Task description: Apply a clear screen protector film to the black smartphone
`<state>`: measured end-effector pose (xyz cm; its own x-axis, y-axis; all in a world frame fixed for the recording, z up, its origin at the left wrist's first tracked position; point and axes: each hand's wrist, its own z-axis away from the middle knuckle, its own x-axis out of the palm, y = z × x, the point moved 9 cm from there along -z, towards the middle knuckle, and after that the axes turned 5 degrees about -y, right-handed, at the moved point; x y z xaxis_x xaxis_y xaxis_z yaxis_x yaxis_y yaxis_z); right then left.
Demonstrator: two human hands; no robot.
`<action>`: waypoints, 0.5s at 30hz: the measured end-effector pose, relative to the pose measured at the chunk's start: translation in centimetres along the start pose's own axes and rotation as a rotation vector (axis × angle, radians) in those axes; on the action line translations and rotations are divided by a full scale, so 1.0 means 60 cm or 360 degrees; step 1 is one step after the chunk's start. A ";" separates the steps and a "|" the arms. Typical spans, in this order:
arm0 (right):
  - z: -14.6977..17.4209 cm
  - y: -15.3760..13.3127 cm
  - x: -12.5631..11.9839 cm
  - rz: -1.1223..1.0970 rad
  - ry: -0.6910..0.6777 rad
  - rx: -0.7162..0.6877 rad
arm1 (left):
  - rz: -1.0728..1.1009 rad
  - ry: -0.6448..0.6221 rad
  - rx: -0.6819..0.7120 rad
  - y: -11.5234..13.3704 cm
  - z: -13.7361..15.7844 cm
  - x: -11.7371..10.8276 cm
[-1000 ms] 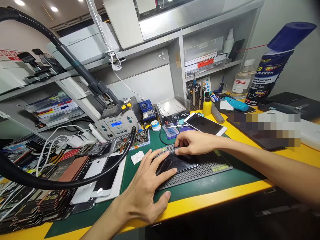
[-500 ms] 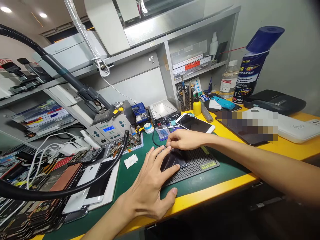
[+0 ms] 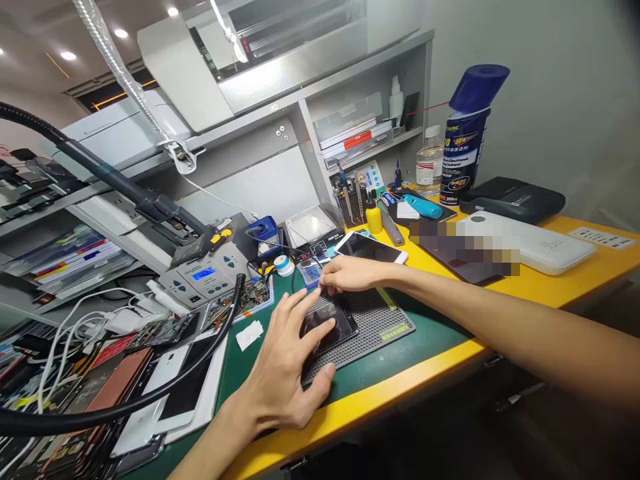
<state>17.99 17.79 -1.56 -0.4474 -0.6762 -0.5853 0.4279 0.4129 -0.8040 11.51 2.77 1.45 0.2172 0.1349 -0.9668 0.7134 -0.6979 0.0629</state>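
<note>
A dark smartphone [image 3: 337,335] lies screen up on a grey honeycomb-textured mat [image 3: 373,333]. My left hand [image 3: 287,357] is spread over its near left side, fingers stretched and apart, with fingertips resting on or just above the glass. At the far edge of the phone, my right hand [image 3: 353,275] is closed, thumb and fingertips pressed together close to the left index fingertip. Whatever is pinched there is hidden or too small to make out. Just behind the right hand lies a white-framed phone [image 3: 371,248].
Stacked phone parts [image 3: 95,413] and a black flexible tube [image 3: 150,400] crowd the left. Behind stands a grey soldering station [image 3: 210,277]. A yellow bottle [image 3: 373,217], a blue spray can [image 3: 463,153] and a white slab-like device [image 3: 540,243] occupy the right. Crumpled tissue [image 3: 249,335] lies nearby.
My head view has shifted, so the bench sits further left in the picture. Both hands stay at the phone in nearly the same pose.
</note>
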 end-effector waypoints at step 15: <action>0.002 0.000 -0.007 -0.0011 0.0036 -0.0032 | 0.0082 -0.0227 -0.0111 -0.021 -0.016 0.021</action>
<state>18.29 18.01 -1.29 -0.4682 -0.6652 -0.5816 0.4091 0.4203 -0.8099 11.53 4.52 0.38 0.1614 -0.0045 -0.9869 0.7496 -0.6499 0.1256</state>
